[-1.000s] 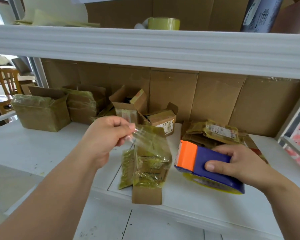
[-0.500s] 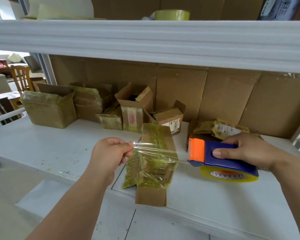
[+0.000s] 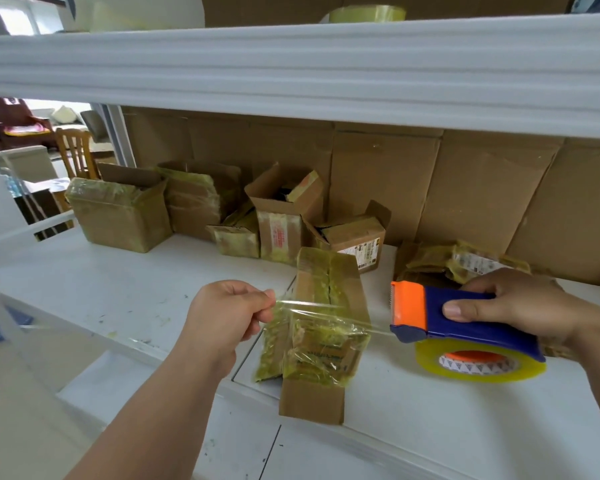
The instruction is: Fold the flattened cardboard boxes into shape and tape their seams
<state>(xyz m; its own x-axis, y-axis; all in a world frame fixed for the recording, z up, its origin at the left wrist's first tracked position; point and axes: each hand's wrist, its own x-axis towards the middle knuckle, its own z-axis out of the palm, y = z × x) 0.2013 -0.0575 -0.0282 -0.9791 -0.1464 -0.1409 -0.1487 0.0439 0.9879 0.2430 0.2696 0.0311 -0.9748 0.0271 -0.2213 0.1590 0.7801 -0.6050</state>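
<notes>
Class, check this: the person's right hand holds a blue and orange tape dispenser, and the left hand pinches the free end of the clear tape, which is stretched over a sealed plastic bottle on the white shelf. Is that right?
One thing is wrong. In the head view the clear tape is stretched over a cardboard box, not a bottle. The rest stands: the right hand holds the tape dispenser, the left hand pinches the tape's end, above the white shelf.

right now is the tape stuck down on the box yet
No, the tape stretches in the air above the box, between the left hand and the dispenser in the right hand.
</notes>
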